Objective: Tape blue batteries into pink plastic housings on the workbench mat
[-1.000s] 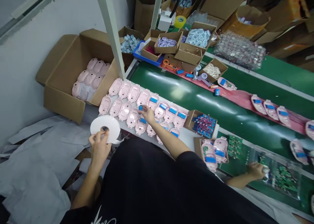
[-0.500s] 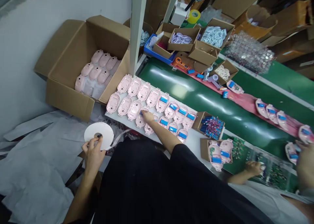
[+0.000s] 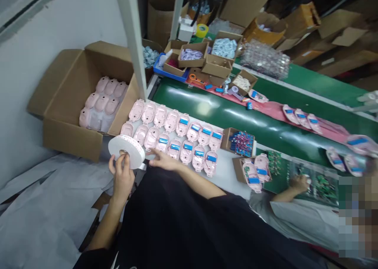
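My left hand (image 3: 123,176) grips a wide roll of white tape (image 3: 116,145), with fingers at its centre hole. A short loose strip shows at the roll's lower right. My right hand (image 3: 163,161) is just right of the roll, fingers stretched out and apart, and no object shows in them. Beyond the hands, pink plastic shells (image 3: 152,137) lie in two rows on a pale board. Several shells toward the right hold a blue battery (image 3: 175,147); those on the left have none.
A cardboard box (image 3: 71,137) with stacked pink shells stands at left, behind a pale post (image 3: 132,41). Right of the rows is a box of wired blue batteries (image 3: 242,142). Behind runs a green conveyor (image 3: 203,105). A co-worker's hand (image 3: 299,183) is at a parts tray.
My right hand has left a shell in the front row and come back toward the roll. That shell now shows a blue battery. The roll has tilted, and the view has shifted.
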`<action>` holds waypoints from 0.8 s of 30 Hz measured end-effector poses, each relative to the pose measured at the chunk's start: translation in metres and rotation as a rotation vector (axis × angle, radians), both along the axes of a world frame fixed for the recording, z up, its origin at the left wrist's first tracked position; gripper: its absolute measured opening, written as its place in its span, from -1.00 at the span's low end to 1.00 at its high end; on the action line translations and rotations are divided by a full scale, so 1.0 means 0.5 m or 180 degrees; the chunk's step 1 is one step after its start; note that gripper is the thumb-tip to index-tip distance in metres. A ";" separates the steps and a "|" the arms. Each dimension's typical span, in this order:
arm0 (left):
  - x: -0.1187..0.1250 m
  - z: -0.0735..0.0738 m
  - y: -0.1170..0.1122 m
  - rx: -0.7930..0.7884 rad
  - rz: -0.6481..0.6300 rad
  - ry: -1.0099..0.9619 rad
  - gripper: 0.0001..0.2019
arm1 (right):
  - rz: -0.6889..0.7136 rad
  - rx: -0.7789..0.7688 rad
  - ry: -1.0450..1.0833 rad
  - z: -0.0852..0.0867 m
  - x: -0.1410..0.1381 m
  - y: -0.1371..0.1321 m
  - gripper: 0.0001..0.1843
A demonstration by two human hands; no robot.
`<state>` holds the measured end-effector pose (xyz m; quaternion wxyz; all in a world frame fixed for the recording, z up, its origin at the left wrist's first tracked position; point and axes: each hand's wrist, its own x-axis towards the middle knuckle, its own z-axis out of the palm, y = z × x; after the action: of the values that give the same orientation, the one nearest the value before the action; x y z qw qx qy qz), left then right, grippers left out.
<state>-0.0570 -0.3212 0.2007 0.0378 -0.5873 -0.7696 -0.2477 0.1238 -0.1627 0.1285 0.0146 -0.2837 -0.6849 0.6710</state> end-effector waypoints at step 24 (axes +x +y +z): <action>0.243 -0.001 0.147 0.0253 -0.0025 0.0025 -0.49 | -0.1855 0.1999 -0.4023 -0.170 0.840 0.428 -0.50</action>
<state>0.0644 -0.2477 0.2002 0.0632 -0.5894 -0.7566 -0.2759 0.5439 0.0515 0.0435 -0.1237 -0.7656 -0.6190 0.1238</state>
